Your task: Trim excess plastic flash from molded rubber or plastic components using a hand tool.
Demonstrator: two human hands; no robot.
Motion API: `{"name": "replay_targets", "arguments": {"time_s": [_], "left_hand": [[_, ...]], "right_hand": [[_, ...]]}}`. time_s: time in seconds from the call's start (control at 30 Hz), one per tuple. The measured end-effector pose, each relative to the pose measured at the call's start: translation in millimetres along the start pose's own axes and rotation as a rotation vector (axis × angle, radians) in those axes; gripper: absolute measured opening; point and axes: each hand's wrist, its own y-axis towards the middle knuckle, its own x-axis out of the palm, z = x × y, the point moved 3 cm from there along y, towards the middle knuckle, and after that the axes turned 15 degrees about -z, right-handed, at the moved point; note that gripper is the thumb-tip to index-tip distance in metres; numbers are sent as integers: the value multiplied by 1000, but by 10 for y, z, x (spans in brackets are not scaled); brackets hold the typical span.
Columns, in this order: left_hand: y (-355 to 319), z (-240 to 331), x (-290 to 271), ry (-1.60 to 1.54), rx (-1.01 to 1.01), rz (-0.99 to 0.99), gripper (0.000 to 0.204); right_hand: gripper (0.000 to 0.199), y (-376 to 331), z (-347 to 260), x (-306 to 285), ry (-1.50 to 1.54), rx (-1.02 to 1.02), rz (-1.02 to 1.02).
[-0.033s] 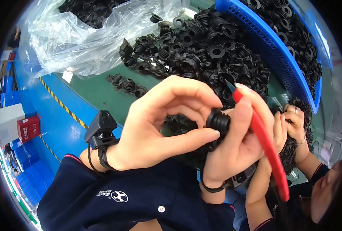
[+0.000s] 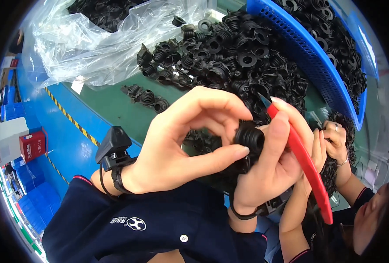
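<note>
Thumb and curled fingers of my left hand (image 2: pixel 177 140) close on a small black ribbed rubber bellows (image 2: pixel 250 136), its round open end facing right. My right hand (image 2: pixel 271 160) is closed round a long red-handled tool (image 2: pixel 306 164) with a narrow pointed tip, which sticks up past the index finger. The handle slants down to the right across the palm. The right thumb is right beside the bellows; whether it presses on it I cannot tell. Behind my hands lies a large heap of similar black bellows (image 2: pixel 247 59), many with ragged flash attached.
A blue perforated basket (image 2: pixel 310 57) of black bellows leans at the right of the green table (image 2: pixel 102 105). A clear plastic bag (image 2: pixel 85 48) lies at the far left. Close on my right are a co-worker's hands (image 2: pixel 334 138). A strip of bellows (image 2: pixel 145 97) lies apart.
The bellows has turned slightly, so more of its open end shows. The red-handled tool and my right hand have shifted a little to the right.
</note>
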Motion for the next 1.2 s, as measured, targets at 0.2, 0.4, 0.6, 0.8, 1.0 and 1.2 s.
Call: {"name": "replay_targets", "arguments": {"time_s": [0.2,0.4,0.6,0.8,1.0,1.2], "left_hand": [[-23,178,-32,669,120,-13,29],[-41,125,-46,807,33,-192,31],[-28,56,-73,463,8,-29,25],[-24,82,-94,437,14,-48,25],[-21,114,-102,521,56,-90,24],[11,163,-92,706,115,-72,24]], "right_hand": [[19,19,-49,5,-141,-113,-143],[19,7,-65,7,-199,-194,-132],[18,-84,-18,-185,-339,-198,-133],[32,-150,-37,-216,-75,-183,-599],[30,-138,-81,-211,-180,-167,-632],[19,-171,-336,-203,-699,-218,-788]]}}
